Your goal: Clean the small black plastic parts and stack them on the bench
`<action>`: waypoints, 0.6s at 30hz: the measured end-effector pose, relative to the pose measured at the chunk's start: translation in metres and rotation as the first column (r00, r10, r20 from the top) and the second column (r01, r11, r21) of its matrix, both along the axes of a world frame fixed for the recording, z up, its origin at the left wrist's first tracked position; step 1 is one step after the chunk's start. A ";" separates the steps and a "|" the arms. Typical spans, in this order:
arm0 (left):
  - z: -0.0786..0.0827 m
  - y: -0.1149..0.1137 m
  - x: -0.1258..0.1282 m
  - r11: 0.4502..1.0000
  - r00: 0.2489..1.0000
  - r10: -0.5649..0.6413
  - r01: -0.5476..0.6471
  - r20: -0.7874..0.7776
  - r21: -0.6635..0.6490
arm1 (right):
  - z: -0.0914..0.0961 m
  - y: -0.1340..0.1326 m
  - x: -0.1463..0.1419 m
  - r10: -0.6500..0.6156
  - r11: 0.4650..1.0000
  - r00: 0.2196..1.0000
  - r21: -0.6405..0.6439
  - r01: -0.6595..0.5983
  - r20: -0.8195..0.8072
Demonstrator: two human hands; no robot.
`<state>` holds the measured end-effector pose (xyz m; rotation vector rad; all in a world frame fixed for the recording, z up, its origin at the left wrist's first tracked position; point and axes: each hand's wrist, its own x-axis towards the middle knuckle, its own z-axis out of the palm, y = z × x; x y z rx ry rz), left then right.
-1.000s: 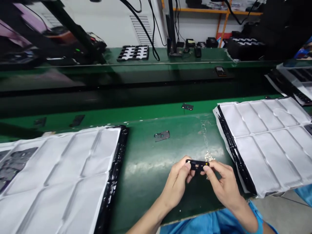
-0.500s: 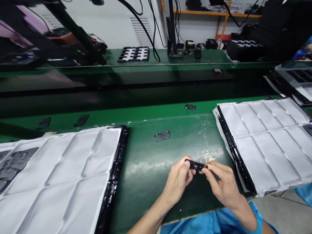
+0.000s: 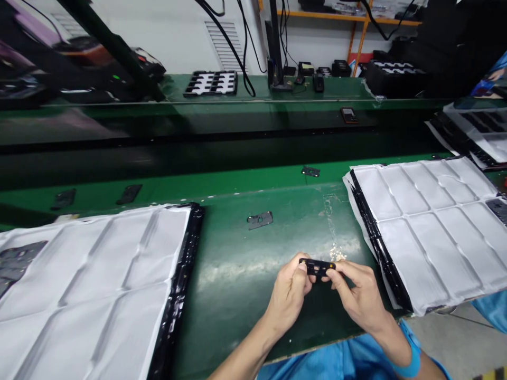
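Observation:
A small black plastic frame with cutouts [image 3: 318,267] is held between my two hands over the green worktable [image 3: 225,295]. My left hand [image 3: 290,287] pinches its left end, thumb on top. At its right end my right hand [image 3: 356,293] grips with thumb and fingers; a small yellow spot shows by that thumb. Farther up the table lies a similar flat dark part [image 3: 260,219] with a round hole. Another such part [image 3: 310,171] rests beyond it, on the brighter green strip.
White-covered trays with black edges stand left [image 3: 99,274] and right [image 3: 439,227]. Some dark parts [image 3: 19,261] lie on the left one. Two more dark parts [image 3: 129,194] sit behind it. A dark channel crosses behind, with a handheld device [image 3: 349,115] and a black-and-white tray [image 3: 211,83] beyond.
The black frame has tilted so that more of its cutout face shows. Both hands keep their hold in nearly the same place. The camera view has shifted slightly.

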<state>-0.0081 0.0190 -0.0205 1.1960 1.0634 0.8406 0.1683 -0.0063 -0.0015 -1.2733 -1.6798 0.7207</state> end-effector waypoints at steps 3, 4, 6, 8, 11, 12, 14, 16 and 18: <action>0.002 -0.001 -0.004 0.998 0.998 -0.062 0.062 -0.021 0.008 | -0.003 0.000 0.002 -0.022 0.999 1.000 -0.030 0.021 -0.012; 0.003 0.000 -0.006 0.996 0.995 -0.091 0.092 -0.036 0.020 | -0.004 -0.001 0.003 -0.034 0.999 0.999 -0.038 0.033 -0.016; 0.007 0.001 -0.008 0.988 0.988 -0.141 0.144 -0.067 0.052 | -0.006 -0.001 0.003 -0.057 0.997 0.998 -0.050 0.056 -0.022; 0.009 0.003 -0.010 0.984 0.983 -0.155 0.162 -0.094 0.078 | -0.006 -0.001 0.003 -0.078 0.996 0.997 -0.054 0.077 -0.023; 0.007 0.006 -0.014 0.979 0.974 -0.128 0.155 -0.189 0.134 | -0.003 -0.001 0.000 -0.106 0.993 0.994 -0.047 0.105 -0.013; 0.004 0.007 -0.017 0.974 0.966 -0.114 0.154 -0.234 0.163 | -0.002 0.000 -0.001 -0.116 0.992 0.993 -0.046 0.115 -0.009; -0.003 0.011 -0.023 0.961 0.944 -0.095 0.170 -0.317 0.217 | -0.001 0.003 -0.002 -0.162 0.986 0.987 -0.043 0.162 0.002; -0.009 0.016 -0.030 0.953 0.921 -0.073 0.178 -0.383 0.246 | 0.000 0.005 -0.003 -0.215 0.975 0.976 -0.046 0.216 0.020; -0.015 0.019 -0.036 0.949 0.909 -0.037 0.162 -0.414 0.270 | 0.000 0.006 -0.006 -0.234 0.970 0.972 -0.064 0.235 0.027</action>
